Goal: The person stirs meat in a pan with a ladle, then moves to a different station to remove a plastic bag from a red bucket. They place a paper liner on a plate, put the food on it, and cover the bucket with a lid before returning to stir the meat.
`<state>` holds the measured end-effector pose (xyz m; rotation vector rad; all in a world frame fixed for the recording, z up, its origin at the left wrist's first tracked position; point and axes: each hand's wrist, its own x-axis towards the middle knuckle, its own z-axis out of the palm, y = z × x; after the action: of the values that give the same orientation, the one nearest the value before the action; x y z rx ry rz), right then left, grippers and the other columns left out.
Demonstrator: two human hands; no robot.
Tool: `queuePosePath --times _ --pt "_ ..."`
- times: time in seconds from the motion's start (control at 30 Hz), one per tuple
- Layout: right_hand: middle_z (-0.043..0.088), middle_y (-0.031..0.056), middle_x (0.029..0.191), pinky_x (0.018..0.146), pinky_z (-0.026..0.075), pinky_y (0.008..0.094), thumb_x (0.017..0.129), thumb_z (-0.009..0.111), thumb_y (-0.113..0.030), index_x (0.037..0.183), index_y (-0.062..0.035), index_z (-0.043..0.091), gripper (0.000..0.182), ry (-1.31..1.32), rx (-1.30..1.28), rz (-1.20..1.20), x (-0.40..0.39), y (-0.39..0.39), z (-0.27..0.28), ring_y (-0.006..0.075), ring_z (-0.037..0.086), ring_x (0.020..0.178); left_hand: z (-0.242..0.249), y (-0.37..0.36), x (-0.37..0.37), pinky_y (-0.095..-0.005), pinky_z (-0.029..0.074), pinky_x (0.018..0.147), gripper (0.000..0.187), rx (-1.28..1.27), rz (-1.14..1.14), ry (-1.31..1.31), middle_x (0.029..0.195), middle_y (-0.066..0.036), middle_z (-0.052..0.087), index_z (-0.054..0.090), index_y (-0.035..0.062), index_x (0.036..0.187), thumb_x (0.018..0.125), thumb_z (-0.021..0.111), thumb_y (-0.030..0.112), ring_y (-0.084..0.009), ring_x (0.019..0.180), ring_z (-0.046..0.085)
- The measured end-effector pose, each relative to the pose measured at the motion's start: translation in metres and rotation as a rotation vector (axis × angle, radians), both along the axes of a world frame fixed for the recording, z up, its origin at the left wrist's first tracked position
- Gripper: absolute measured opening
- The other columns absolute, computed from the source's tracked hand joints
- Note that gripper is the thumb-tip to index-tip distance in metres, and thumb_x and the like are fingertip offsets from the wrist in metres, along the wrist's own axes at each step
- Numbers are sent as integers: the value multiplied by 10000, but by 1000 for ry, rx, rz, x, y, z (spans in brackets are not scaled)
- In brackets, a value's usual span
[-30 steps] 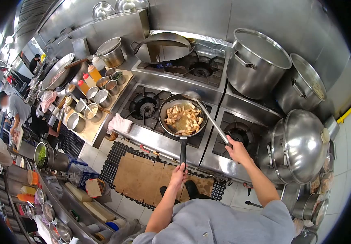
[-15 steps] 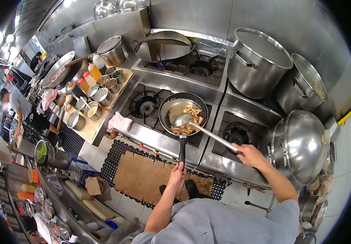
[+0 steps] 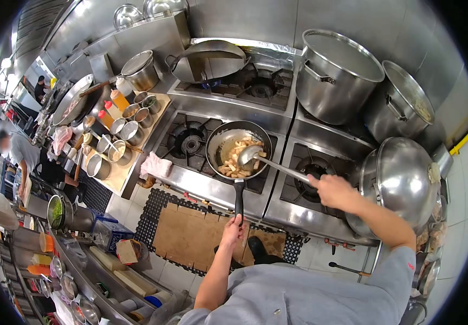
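Observation:
A black frying pan (image 3: 218, 142) rests over the front stove burner, with browned, strip-like food pieces (image 3: 231, 169) inside. My left hand (image 3: 234, 229) is closed around the end of the pan's black handle, which points towards me. A long-handled metal ladle (image 3: 285, 169) reaches into the pan from the right, its bowl among the food. Gripping the far end of that handle is my right hand (image 3: 336, 193), held above the right front burner. The exact kind of food cannot be made out.
Two tall stockpots (image 3: 337, 81) stand at the back right, near a large domed metal bowl (image 3: 404, 181). A wok (image 3: 209, 62) sits on the rear burner. Left are sauce bottles (image 3: 119, 99), seasoning tins (image 3: 98, 167) and a pink cloth (image 3: 157, 164). Another person (image 3: 21, 154) works far left.
The ladle bowl has shifted slightly up and right within the pan, and the food pieces lie differently. My right hand has moved a little. The whole view has shifted slightly.

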<state>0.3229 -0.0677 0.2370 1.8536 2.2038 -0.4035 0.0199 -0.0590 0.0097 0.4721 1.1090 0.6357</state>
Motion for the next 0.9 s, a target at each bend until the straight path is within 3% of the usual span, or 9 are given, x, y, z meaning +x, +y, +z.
queuePosePath --times 0.13,0.2,0.3,0.37,0.47,0.53,0.67,0.7,0.9 --pt "596 233 871 697 485 441 783 535 -64 1302 -55 426 531 284 167 -108 10 -6 -67 388 597 751 -6 -2 1 -212 274 429 263 -18 26 -24 635 28 464 537 113 949 916 504 372 -59 479 346" --pt "593 254 868 735 451 419 807 591 -101 1291 -51 437 510 508 93 -253 9 -17 -72 392 587 824 -1 -2 2 -213 275 429 264 -27 39 -19 637 28 466 540 115 960 916 505 374 -62 476 349" --pt "588 268 893 739 456 405 822 586 -119 1303 -52 422 513 550 126 -362 6 -22 -101 375 594 836 -5 -2 4 -216 276 427 276 -6 25 -1 636 29 467 540 117 966 913 508 385 -64 474 357" --pt "593 268 858 722 461 410 832 572 -141 1316 -52 404 520 642 313 -346 -1 -16 -126 375 604 801 -7 -6 5 -216 276 426 282 -1 13 5 636 30 467 540 116 967 912 509 391 -64 474 360" --pt "596 263 790 705 463 419 840 559 -163 1326 -54 389 526 687 16 -616 -34 3 -132 398 599 742 -9 -3 7 -199 266 393 320 7 25 -12 628 42 473 535 107 986 904 516 416 -43 458 371" --pt "588 226 712 641 466 380 824 593 -169 1341 -66 378 568 760 41 -564 -52 3 -148 310 590 593 -7 -5 8 -201 268 390 314 6 14 26 626 40 472 534 105 982 908 512 410 -43 451 369" --pt "601 263 893 739 458 374 821 593 -148 1338 -60 377 567 646 67 -287 -42 -6 -134 374 599 809 -5 -7 8 -198 262 388 301 21 18 2 624 39 469 535 104 980 914 506 397 -44 444 361" --pt "601 257 869 719 454 412 801 578 -119 1305 -46 418 534 683 112 -217 -33 -12 -129 402 586 792 -6 -7 8 -196 260 388 299 23 17 -2 627 39 471 534 103 981 915 504 393 -45 441 357" --pt "606 265 886 710 459 396 807 590 -138 1311 -44 415 543 720 217 -152 -26 -64 -70 397 588 751 -8 -7 11 -201 265 382 304 14 48 -9 638 28 478 529 88 989 918 504 382 -48 432 349"
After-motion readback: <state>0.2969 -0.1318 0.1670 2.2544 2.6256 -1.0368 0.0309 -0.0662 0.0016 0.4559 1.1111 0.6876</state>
